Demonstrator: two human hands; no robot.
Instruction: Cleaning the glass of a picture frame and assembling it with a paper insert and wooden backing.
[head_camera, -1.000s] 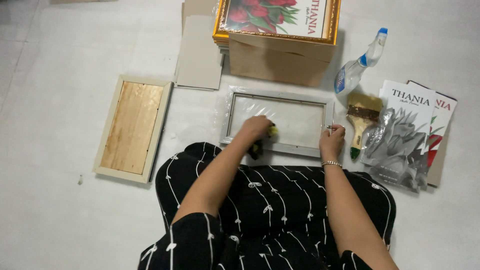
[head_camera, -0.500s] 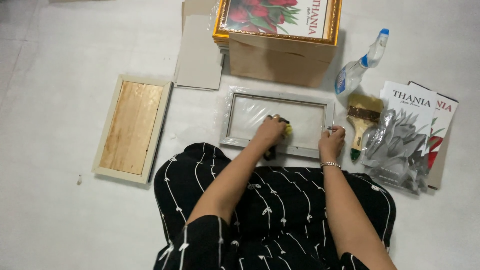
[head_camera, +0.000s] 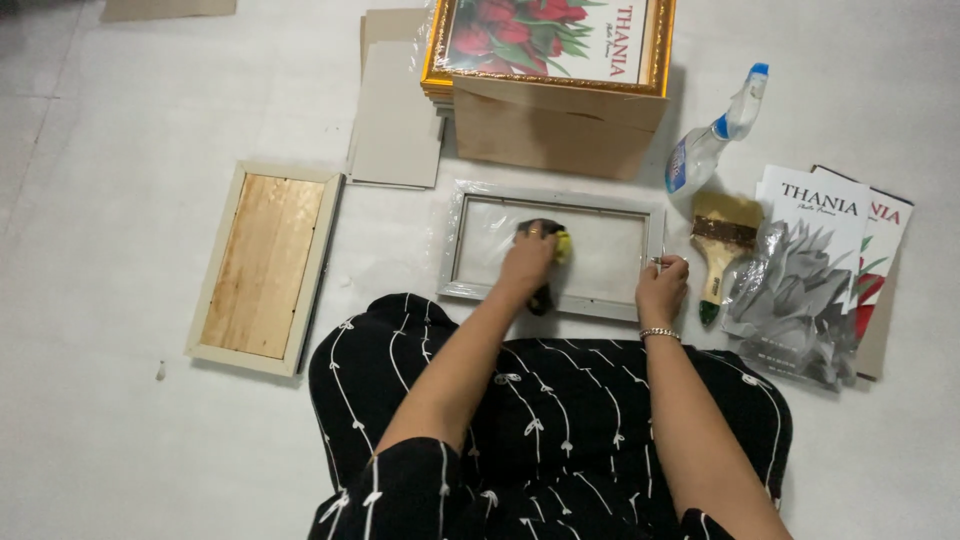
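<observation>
Head view: I press my left hand (head_camera: 527, 262), clenched on a yellow-black cloth (head_camera: 556, 250), onto the grey frame (head_camera: 553, 203) glass, while my right hand (head_camera: 662, 290) pinches the frame's near-right corner, steadying it.

Grey frame (head_camera: 553, 203) looks matt, its pane glossy under crinkled clear plastic. At nine o'clock, the pale frame (head_camera: 262, 266) shows raw wood backing. The floor (head_camera: 130, 110) is smooth
</observation>
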